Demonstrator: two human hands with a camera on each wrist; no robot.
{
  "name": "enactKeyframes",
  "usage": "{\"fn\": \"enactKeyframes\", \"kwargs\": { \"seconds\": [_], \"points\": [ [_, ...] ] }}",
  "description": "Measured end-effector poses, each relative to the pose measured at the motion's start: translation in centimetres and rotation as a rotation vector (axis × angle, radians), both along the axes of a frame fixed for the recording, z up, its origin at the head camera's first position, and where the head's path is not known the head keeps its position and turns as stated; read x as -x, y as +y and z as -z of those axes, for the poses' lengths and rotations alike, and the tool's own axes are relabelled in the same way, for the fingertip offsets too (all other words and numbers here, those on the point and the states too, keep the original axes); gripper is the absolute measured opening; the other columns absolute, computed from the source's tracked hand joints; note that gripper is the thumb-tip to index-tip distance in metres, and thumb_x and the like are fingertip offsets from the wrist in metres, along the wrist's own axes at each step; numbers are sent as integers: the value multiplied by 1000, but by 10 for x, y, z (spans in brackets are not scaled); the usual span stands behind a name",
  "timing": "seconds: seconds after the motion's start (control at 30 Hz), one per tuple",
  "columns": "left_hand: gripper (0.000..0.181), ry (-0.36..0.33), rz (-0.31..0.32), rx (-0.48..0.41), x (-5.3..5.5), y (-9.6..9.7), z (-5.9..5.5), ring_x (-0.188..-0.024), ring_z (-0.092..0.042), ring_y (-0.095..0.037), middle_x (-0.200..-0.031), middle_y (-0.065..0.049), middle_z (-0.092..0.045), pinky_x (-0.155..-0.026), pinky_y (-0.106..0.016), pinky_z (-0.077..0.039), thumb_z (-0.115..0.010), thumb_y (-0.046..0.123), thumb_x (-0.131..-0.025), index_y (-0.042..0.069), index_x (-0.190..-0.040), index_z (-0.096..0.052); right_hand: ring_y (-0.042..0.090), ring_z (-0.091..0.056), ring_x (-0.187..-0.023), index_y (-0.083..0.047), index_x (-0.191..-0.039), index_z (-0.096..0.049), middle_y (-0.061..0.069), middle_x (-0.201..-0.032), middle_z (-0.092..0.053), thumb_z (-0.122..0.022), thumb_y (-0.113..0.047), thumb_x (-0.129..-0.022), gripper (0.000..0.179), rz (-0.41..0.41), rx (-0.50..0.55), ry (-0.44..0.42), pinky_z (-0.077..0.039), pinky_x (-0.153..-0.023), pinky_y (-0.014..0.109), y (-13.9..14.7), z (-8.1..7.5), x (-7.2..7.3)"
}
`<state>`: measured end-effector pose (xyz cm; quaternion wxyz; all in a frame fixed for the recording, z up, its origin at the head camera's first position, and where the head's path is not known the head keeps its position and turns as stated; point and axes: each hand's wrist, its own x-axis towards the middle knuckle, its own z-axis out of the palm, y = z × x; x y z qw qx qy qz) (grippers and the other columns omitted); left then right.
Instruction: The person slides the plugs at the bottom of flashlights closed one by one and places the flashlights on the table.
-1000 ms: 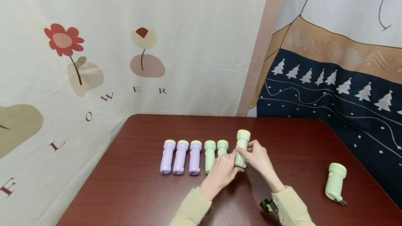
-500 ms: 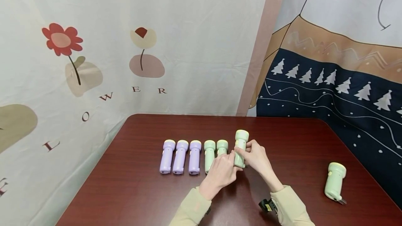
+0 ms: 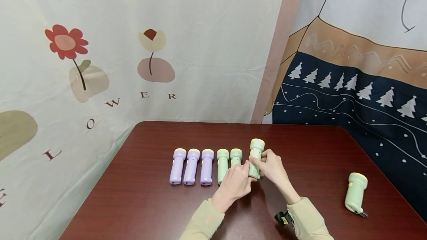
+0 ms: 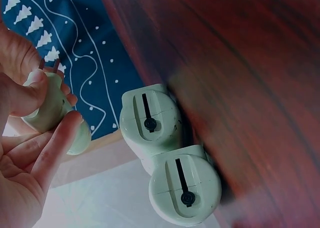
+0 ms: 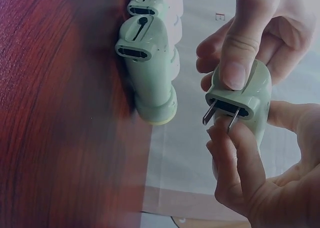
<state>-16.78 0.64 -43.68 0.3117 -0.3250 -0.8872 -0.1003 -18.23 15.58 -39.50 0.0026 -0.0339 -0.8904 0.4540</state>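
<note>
Both hands hold a green flashlight just above the dark red table, at the right end of a row of three purple flashlights and two green ones. The left hand curls its fingers round the lower body. The right hand pinches it from the other side, a fingertip against the two plug prongs folded out of its base. Bare tabletop lies to the right, up to a lone green flashlight near the right edge.
</note>
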Motion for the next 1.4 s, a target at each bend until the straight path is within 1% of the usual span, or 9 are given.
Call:
{"fn": "enactKeyframes", "kwargs": {
  "seconds": [0.17, 0.33, 0.47, 0.67, 0.77, 1.07, 1.2, 1.4],
  "points": [
    [47, -14, 2, -1, -1, 0, 0, -63, -62, -16, -69, -4, -65, -54, -25, -49, -76, 27, -74, -4, -106, -61, 11, -64, -58, 5, -102, -53, 17, -89, -70, -68, -31, -85, 42, -3, 13, -2, -54, -56, 32, 0, 1, 0],
    [48, -27, 8, 12, -1, -1, -2, -64, -63, -16, -71, -5, -65, -55, -23, -50, -76, 24, -74, -5, -108, -61, 11, -64, -57, 4, -101, -53, 17, -87, -69, -68, -30, -85, 41, -6, 20, 2, -56, -60, 36, 1, 3, 1],
    [48, -19, 13, 23, -1, -2, -2, -63, -63, -16, -71, -6, -66, -55, -23, -50, -76, 23, -73, -6, -108, -62, 11, -65, -58, 4, -101, -53, 17, -87, -69, -68, -29, -85, 40, -6, 28, -1, -56, -59, 36, 1, 3, 1],
    [48, -12, 20, 25, 0, -2, -1, -60, -61, -15, -66, -3, -63, -53, -23, -49, -78, 22, -71, -5, -107, -61, 12, -65, -59, 5, -101, -52, 17, -87, -69, -68, -28, -85, 40, -6, 44, -5, -57, -60, 38, 0, 4, 2],
    [47, -14, 22, 31, 0, -2, -1, -61, -61, -15, -66, -3, -63, -53, -22, -49, -77, 21, -71, -5, -107, -61, 12, -64, -59, 5, -100, -52, 18, -86, -68, -68, -28, -85, 40, -10, 42, -5, -57, -60, 38, 0, 5, 2],
    [46, -30, 23, 49, -1, -3, -1, -62, -62, -14, -69, -5, -64, -55, -21, -49, -75, 20, -74, -6, -109, -61, 11, -64, -59, 4, -100, -52, 17, -85, -68, -68, -28, -85, 39, -10, 34, -10, -57, -60, 37, 0, 6, 2],
    [46, -52, 23, 58, -2, -4, -1, -63, -61, -14, -69, -5, -64, -54, -20, -48, -75, 20, -76, -7, -111, -61, 12, -64, -58, 4, -99, -52, 16, -84, -69, -68, -28, -85, 39, -11, 25, -12, -57, -60, 37, 0, 6, 1],
    [44, -66, 11, 75, -4, -3, -1, -65, -61, -14, -70, -5, -64, -53, -20, -48, -74, 18, -76, -7, -110, -62, 11, -63, -56, 4, -99, -52, 15, -83, -69, -67, -28, -85, 38, -16, 23, -14, -56, -59, 37, 1, 8, 1]
  ]
}}
